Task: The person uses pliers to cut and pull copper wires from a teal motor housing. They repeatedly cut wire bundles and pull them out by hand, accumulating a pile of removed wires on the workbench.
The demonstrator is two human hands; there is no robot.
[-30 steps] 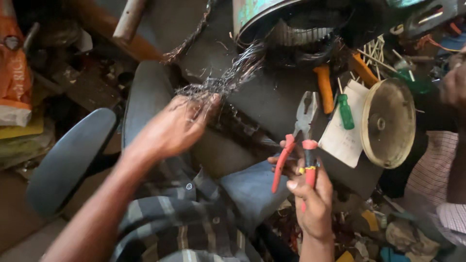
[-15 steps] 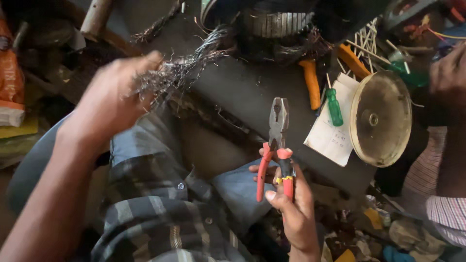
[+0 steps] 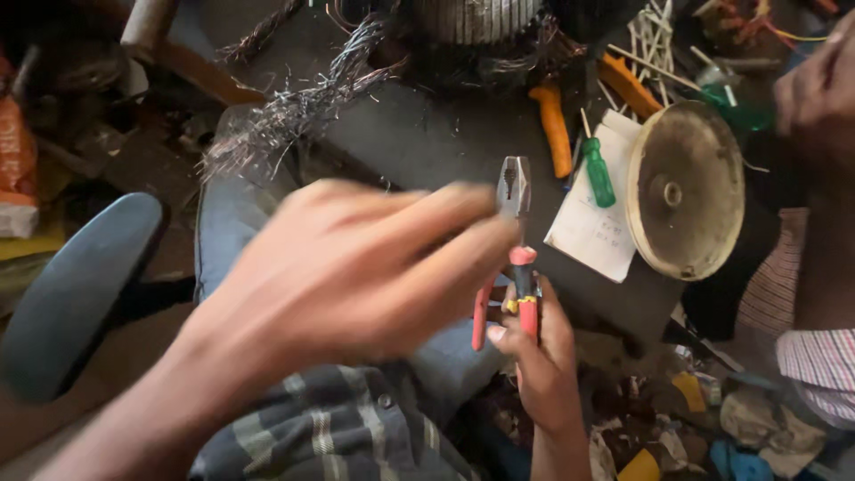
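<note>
Low at centre, above the lap: right hand point(image 3: 539, 356) clamped round the red handles of combination pliers point(image 3: 509, 240), steel nose up and shut. Rigid, fairly heavy; the sleeved handles look the surest hold. Left hand point(image 3: 356, 267), blurred, fingers spread, holding nothing, just beside the nose. Frayed wire bundle point(image 3: 294, 107) lies beyond — springy, prickly.

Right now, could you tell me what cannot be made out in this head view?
- Left hand: motion-blurred; whether it holds anything is unclear.
- Pliers: left handle partly hidden behind that hand; right hand grips them.
- Motor: cut off by the top edge.
- Paper: writing too small.
- Other person's arm: cut off at the right edge.
</note>
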